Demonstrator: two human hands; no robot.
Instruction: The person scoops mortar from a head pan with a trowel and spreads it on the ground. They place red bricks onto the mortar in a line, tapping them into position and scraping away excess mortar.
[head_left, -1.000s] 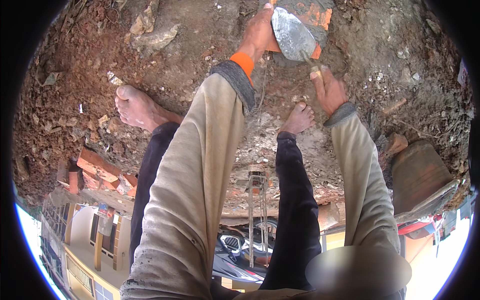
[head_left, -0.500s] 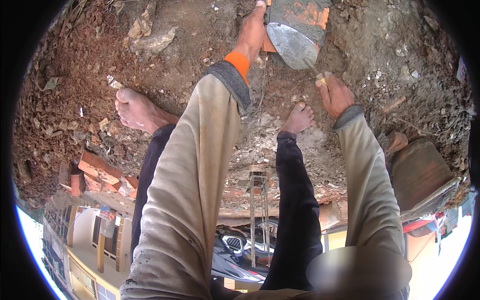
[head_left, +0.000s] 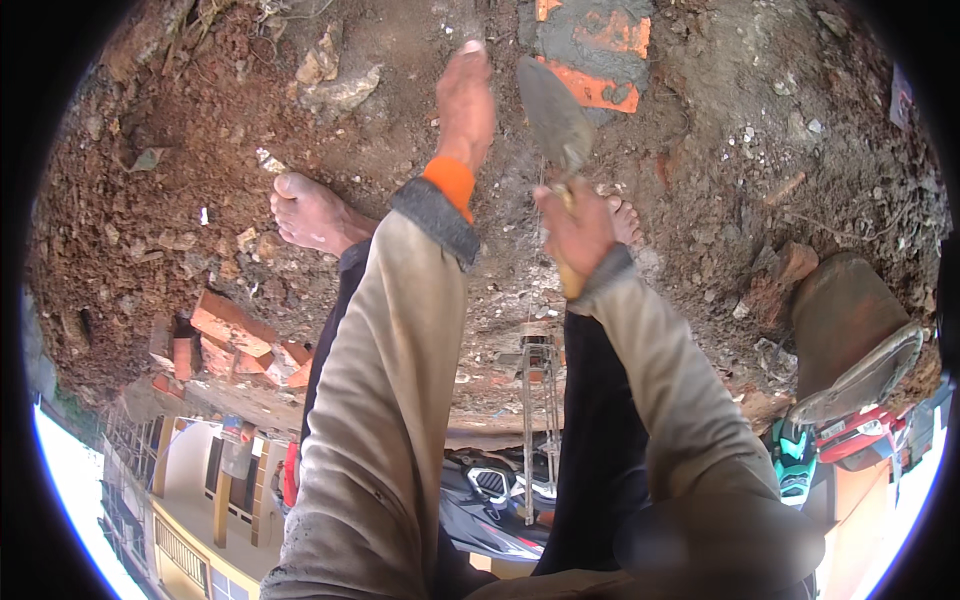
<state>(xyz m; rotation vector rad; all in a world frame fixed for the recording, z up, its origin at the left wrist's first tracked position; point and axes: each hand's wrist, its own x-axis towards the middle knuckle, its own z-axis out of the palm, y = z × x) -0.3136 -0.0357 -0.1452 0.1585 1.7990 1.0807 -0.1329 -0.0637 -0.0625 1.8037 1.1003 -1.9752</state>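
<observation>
1. Okay so from where I'm standing, the right hand (head_left: 583,230) has its fingers wrapped around the trowel (head_left: 557,118), gripping it by the wooden handle.
2. The blade points up and a bit left, tip near the lower left corner of the bricks (head_left: 580,84). Can't tell if it's actually touching.
3. Those bricks sit in the dirt at the top, with grey mortar (head_left: 567,38) smeared over and between them, orange showing through in patches.
4. Left hand (head_left: 467,105) is just left of all that, over bare dirt, nothing visible in it. Can't tell if its fingers are spread or together.
5. Bare left foot (head_left: 318,215) is planted in the dirt; the right foot (head_left: 627,220) is mostly hidden behind the right hand.
6. Bucket (head_left: 848,320) off to the right, broken bricks (head_left: 232,335) in a heap on the left.
</observation>
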